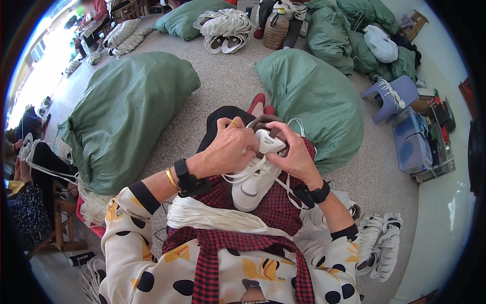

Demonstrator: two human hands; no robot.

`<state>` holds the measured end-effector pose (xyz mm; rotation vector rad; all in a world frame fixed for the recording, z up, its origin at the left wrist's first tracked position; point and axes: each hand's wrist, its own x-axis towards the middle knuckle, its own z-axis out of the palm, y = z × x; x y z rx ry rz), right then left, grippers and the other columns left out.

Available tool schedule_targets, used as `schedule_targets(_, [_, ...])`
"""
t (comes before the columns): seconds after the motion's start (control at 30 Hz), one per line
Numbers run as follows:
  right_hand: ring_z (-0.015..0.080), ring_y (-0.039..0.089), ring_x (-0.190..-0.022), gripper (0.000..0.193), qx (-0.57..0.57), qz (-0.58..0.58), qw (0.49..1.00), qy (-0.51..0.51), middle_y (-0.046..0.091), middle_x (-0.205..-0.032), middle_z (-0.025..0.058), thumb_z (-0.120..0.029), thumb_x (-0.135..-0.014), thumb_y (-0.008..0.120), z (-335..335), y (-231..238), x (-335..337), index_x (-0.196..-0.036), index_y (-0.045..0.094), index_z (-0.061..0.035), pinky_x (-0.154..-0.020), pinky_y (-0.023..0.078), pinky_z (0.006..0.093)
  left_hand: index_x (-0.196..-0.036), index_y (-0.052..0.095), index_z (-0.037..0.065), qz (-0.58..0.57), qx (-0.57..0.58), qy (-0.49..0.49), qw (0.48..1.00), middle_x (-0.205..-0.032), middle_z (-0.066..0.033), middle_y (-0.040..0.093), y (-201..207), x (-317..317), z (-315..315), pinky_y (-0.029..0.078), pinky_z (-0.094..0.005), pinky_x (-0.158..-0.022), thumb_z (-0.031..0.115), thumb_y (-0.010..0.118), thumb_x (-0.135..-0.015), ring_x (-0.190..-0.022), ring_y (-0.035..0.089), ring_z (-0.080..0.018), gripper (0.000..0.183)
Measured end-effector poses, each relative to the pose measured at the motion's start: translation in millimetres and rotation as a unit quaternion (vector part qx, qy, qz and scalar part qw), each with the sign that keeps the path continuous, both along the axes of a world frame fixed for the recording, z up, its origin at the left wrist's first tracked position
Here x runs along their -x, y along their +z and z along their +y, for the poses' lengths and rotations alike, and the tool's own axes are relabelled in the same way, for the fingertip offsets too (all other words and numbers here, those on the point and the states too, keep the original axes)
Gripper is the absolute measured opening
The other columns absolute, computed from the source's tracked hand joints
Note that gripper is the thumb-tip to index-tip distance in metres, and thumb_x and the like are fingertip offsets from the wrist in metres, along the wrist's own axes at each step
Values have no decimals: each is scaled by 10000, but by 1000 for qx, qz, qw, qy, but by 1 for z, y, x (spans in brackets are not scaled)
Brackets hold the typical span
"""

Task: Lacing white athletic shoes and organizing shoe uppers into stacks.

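Observation:
A white sneaker (251, 188) with a brown lining rests on my lap over a red-and-black checked apron (276, 205), its toe toward me. My right hand (296, 154) is closed around the sneaker's upper, thumb and fingers at the pale tongue (270, 142). My left hand (229, 147) is closed at the other side of the opening, pinching a white shoelace (242, 176); its fingertips are partly hidden. Loose lace ends hang over the shoe's side. Across my lap nearer my body lies a bundle of white laces (212, 215).
Large green sacks stand ahead at left (131, 101) and right (314, 109). Stacked shoes (223, 28) sit at the far side, more shoes (379, 243) at my right. A purple stool (397, 93) and a blue bin (411, 142) line the right wall. Other people sit at left and far away.

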<state>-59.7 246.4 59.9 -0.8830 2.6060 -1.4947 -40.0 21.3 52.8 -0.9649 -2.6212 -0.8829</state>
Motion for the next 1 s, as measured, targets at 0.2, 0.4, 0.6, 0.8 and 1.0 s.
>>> schedule_targets(0.2, [207, 647, -845, 595, -124, 32, 991, 27, 674, -954, 106, -108, -681, 721, 0, -4, 5, -1250, 551, -75, -841, 490, 343, -748, 675, 104, 36, 51, -8, 998, -884, -14, 596, 3, -9, -1, 317, -450, -905, 132, 714, -718, -941, 523, -244, 56])
schedule_targets(0.4, [290, 567, -1057, 588, -79, 114, 990, -20, 641, -1100, 105, -138, -693, 703, 3, -18, -4, -1259, 547, -103, -1010, 392, 414, -729, 654, 98, -15, 47, 21, 999, -898, -24, 580, 2, -10, 5, 317, -445, -898, 143, 718, -725, -925, 514, -245, 78])
schedule_targets(0.6, [326, 575, -1044, 667, -64, 80, 994, 34, 637, -1105, 118, -157, -706, 731, 5, -4, 3, -1341, 529, -123, -993, 421, 402, -739, 656, 107, 16, -21, 63, 998, -887, -16, 593, -6, -16, 9, 305, -426, -878, 124, 721, -717, -897, 519, -229, 71])
schedule_targets(0.8, [324, 620, -1066, 708, -95, 52, 990, 85, 651, -1172, 133, -208, -710, 742, 10, -5, 13, -1378, 522, -134, -1022, 381, 412, -757, 668, 73, -28, -51, 59, 997, -876, -40, 595, -5, -15, 13, 310, -462, -895, 104, 697, -726, -919, 533, -264, 52])
schedule_targets(1.0, [306, 681, -981, 681, -61, 16, 995, 76, 692, -1117, 165, -118, -699, 726, -1, 10, 11, -1354, 548, -59, -918, 513, 372, -753, 655, 110, 12, -22, -25, 999, -873, -8, 594, -2, 2, -8, 309, -426, -840, 136, 716, -731, -871, 526, -234, 70])
